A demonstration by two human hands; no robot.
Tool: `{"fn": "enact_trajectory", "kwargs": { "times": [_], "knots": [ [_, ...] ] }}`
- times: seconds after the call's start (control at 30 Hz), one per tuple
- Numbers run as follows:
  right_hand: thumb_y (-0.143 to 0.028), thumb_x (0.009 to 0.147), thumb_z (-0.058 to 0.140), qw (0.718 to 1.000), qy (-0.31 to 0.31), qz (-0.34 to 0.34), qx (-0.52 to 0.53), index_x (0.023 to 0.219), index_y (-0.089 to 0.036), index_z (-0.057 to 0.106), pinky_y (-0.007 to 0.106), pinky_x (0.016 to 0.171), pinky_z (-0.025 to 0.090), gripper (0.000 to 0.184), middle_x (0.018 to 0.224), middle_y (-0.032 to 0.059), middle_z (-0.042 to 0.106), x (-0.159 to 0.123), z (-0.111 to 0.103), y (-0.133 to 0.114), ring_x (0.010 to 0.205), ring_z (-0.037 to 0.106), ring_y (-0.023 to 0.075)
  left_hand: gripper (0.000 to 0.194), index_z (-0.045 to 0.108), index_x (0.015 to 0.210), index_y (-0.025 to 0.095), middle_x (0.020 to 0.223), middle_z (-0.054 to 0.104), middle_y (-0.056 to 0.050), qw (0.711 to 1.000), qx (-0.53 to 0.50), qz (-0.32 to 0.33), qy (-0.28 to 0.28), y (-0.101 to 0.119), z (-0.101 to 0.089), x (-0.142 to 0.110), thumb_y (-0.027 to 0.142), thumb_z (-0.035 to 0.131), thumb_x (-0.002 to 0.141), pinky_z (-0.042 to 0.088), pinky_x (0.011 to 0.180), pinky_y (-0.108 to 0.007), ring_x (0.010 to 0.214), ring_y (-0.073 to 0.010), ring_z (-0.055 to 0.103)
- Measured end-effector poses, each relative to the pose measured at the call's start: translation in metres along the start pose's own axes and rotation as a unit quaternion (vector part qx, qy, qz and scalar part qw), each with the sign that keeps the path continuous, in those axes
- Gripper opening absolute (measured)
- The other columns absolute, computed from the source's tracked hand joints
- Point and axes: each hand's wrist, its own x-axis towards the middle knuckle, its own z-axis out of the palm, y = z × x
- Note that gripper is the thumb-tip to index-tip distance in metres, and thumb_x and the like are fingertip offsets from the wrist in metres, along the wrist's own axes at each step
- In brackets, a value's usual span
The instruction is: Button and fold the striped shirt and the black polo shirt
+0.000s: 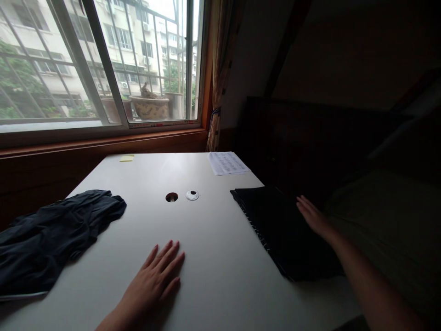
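Note:
My left hand [156, 276] lies flat on the white table [206, 230], palm down with its fingers spread, and holds nothing. At the right, my right hand [313, 218] is stretched out over the far right part of a black folded cloth [279, 230]; whether it touches the cloth is too dark to tell. Its fingers are straight. The black cloth lies flat, with a pale-flecked edge on its left side. A crumpled dark blue garment [62, 234] is heaped at the table's left edge, apart from my left hand.
Mid-table are a round hole [172, 197] and a white ring-shaped cover [192, 195]. Printed sheets [228, 163] lie at the back right corner, and a yellow sticky note [127, 157] at the back left. Beyond stand a barred window and a curtain [215, 124].

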Motion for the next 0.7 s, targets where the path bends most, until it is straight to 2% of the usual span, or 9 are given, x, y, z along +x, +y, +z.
{"fn": "enact_trajectory", "kwargs": {
  "times": [0.07, 0.13, 0.23, 0.37, 0.53, 0.7],
  "knots": [
    [-0.062, 0.08, 0.054, 0.995, -0.052, -0.057, -0.061, 0.128, -0.027, 0.064, 0.052, 0.125, 0.02, 0.06, 0.158, 0.0055, 0.043, -0.021, 0.007, 0.007, 0.15, 0.029, 0.0308, 0.063, 0.021, 0.16, 0.033, 0.164, 0.03, -0.001, 1.0, -0.013, -0.002, 0.002, 0.0, 0.0, 0.0, 0.051, 0.042, 0.103, 0.018, 0.125, -0.045, 0.149, -0.0246, 0.032],
    [-0.065, 0.08, 0.051, 0.979, -0.096, -0.113, -0.138, 0.123, -0.031, 0.067, 0.058, 0.122, 0.024, 0.057, 0.154, 0.0046, 0.048, -0.043, 0.011, 0.016, 0.15, 0.028, 0.0327, 0.062, 0.022, 0.159, 0.035, 0.164, 0.03, -0.001, 1.0, -0.026, -0.002, 0.004, 0.0, -0.001, 0.0, 0.051, 0.042, 0.103, 0.019, 0.125, -0.046, 0.149, -0.0247, 0.034],
    [-0.066, 0.084, 0.044, 0.962, -0.113, -0.151, -0.197, 0.127, -0.031, 0.066, 0.058, 0.121, 0.026, 0.06, 0.153, 0.0039, 0.049, -0.071, 0.009, 0.028, 0.151, 0.025, 0.0319, 0.062, 0.022, 0.159, 0.034, 0.164, 0.03, -0.001, 1.0, -0.024, 0.0, 0.004, 0.0, -0.001, -0.001, 0.051, 0.042, 0.103, 0.018, 0.125, -0.046, 0.149, -0.0248, 0.033],
    [-0.067, 0.084, 0.045, 0.95, -0.111, -0.169, -0.237, 0.136, -0.032, 0.062, 0.059, 0.12, 0.029, 0.065, 0.154, 0.0034, 0.047, -0.102, 0.0, 0.032, 0.149, 0.029, 0.0333, 0.061, 0.023, 0.159, 0.034, 0.164, 0.031, -0.001, 1.0, -0.026, 0.004, 0.01, -0.001, 0.0, -0.001, 0.05, 0.042, 0.103, 0.017, 0.126, -0.046, 0.149, -0.0248, 0.033],
    [-0.067, 0.086, 0.044, 0.942, -0.081, -0.195, -0.262, 0.142, -0.035, 0.056, 0.063, 0.122, 0.02, 0.065, 0.155, 0.0024, 0.045, -0.129, 0.011, 0.002, 0.149, 0.03, 0.0341, 0.061, 0.023, 0.159, 0.034, 0.164, 0.031, -0.001, 0.999, -0.028, 0.01, 0.018, -0.002, 0.001, -0.002, 0.05, 0.042, 0.103, 0.017, 0.126, -0.046, 0.149, -0.0249, 0.032],
    [-0.065, 0.094, 0.038, 0.949, -0.117, -0.194, -0.22, 0.154, -0.031, 0.041, 0.056, 0.125, 0.018, 0.069, 0.16, 0.0025, 0.035, -0.127, 0.048, -0.041, 0.15, 0.028, 0.0281, 0.061, 0.023, 0.159, 0.033, 0.164, 0.029, -0.002, 1.0, -0.023, 0.018, 0.009, -0.001, 0.0, -0.003, 0.05, 0.042, 0.104, 0.016, 0.126, -0.047, 0.15, -0.025, 0.031]
  ]
}}
